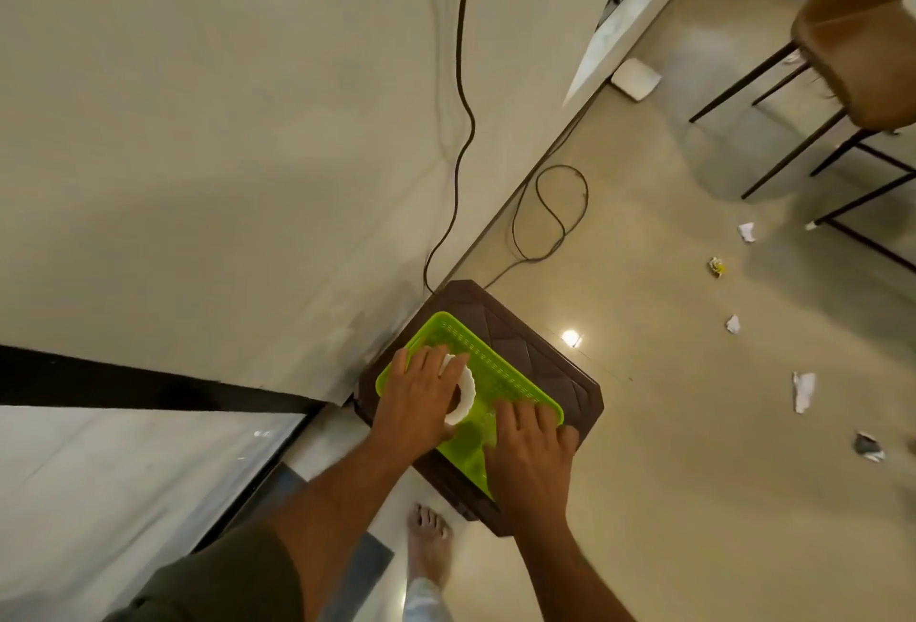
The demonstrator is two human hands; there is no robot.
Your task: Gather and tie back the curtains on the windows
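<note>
A lime green plastic basket [500, 376] lies on a dark brown plastic stool [545, 363] by the wall. My left hand [421, 398] reaches into the basket and grips a white ruffled tie-back [466, 396], partly hidden under my fingers. My right hand [530, 458] rests flat on the basket's near end, fingers spread, holding nothing. A black-framed window [148, 423] shows at the lower left. No curtain is in view.
A black cable [463, 101] hangs down the cream wall and loops on the floor [550, 210]. Crumpled paper scraps [803, 391] litter the tiled floor at right. A brown chair [857, 36] with black legs stands at top right. My bare foot [429, 542] is below the stool.
</note>
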